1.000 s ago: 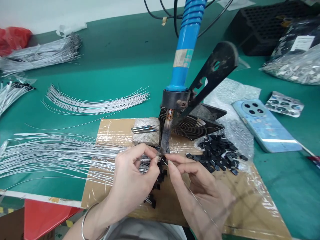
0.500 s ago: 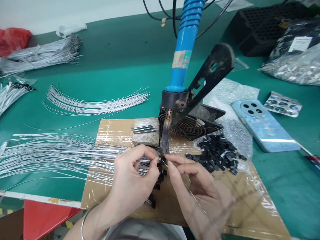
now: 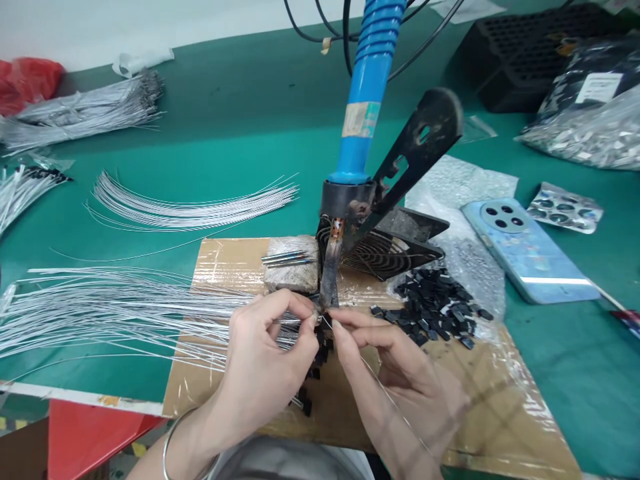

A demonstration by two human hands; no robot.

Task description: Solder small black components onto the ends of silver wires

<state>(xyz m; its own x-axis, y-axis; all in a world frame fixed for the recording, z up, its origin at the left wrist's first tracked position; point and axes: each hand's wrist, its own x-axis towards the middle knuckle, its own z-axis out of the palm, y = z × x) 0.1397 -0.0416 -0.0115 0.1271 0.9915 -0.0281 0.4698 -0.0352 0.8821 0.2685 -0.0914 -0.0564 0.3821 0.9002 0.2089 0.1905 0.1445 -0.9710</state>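
My left hand is closed in a pinch just below the soldering iron's tip. What lies between its thumb and forefinger is a tiny shiny piece, too small to name. Opposite it, my right hand has thumb and forefinger pinched on a thin silvery wire, which trails down across the palm side. The fingertips of both hands almost meet. Over them the soldering iron, with a blue handle, points downward in a black metal stand. Small black pieces with wires attached lie between the hands.
Silvery wires fan out at left, with another bundle behind. A wrapped block bears several thin rods. Loose black tiles lie right on cardboard, near a black fan and a blue phone.
The iron's handle and the black stand have shifted very slightly left in view. Both hands keep practically the same pinch and place.
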